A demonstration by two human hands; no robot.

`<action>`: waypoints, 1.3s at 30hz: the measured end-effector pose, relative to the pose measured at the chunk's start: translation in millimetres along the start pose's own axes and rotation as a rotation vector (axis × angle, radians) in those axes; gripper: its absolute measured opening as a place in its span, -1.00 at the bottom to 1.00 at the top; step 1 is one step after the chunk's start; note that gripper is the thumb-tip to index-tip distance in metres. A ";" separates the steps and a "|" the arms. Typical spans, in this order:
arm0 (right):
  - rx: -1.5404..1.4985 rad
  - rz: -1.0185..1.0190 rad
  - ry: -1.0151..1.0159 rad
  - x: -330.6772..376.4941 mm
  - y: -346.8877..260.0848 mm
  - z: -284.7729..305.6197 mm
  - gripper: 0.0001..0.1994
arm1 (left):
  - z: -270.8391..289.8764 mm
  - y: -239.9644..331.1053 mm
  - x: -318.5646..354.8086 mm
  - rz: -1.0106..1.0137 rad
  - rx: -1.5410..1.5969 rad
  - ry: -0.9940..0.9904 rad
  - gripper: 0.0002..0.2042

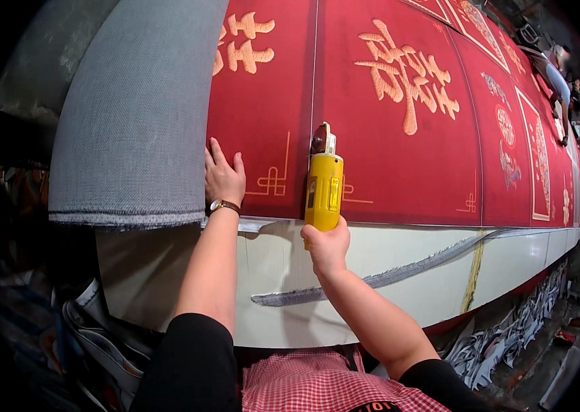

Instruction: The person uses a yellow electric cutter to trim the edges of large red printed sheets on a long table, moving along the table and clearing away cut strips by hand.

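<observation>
A wide red carpet sheet (386, 168) with gold characters and corner patterns lies over the table, with thin pale lines dividing its panels. My right hand (328, 246) is wrapped round the rear end of a yellow electric rotary cutter (324, 189). The cutter's metal head rests along one of the pale lines and points away from me. To its left, my left hand (225, 177) lies flat on the red surface with fingers apart, wearing a wristwatch (224, 205). Right beside that hand stands a thick roll (132, 117) with its grey woven backing outward and a frayed near edge.
The white tabletop (372, 250) shows along the near side. A long grey trimmed strip (407, 270) lies across it, near a yellow band (474, 275). Grey offcuts (509, 343) hang and pile at the lower right. People (559, 82) are at the far right.
</observation>
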State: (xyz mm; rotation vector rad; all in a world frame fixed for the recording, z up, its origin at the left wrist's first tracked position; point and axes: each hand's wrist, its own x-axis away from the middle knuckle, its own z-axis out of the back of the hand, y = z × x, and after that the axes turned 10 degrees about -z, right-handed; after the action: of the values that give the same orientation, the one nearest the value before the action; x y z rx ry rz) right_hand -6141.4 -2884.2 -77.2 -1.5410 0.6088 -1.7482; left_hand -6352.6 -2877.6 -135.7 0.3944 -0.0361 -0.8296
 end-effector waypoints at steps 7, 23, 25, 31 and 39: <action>0.033 0.018 0.006 -31.7 -27.9 -17.2 -0.63 | 4.5 4.5 -0.9 0.026 -0.004 -0.025 -0.37; -0.066 0.072 -0.035 -111.8 -94.3 -55.3 -0.65 | -0.2 3.3 -3.8 0.017 -0.073 0.013 -0.37; -0.087 0.055 -0.052 -121.1 -103.3 -58.5 -0.65 | 1.1 4.4 -4.0 0.038 -0.018 0.009 -0.36; -0.044 0.054 -0.049 -150.3 -128.5 -72.3 -0.73 | 6.7 8.1 -5.7 0.059 -0.044 -0.054 -0.34; -0.013 0.138 -0.027 -199.0 -156.7 -89.7 -0.77 | 8.6 10.7 -7.9 0.033 -0.108 -0.042 -0.31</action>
State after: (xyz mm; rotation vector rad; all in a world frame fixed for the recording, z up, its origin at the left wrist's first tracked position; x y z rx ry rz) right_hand -6255.2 -2642.2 -103.2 -1.4923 0.6974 -1.6206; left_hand -6351.9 -2868.3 -123.0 0.2738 -0.0363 -0.8039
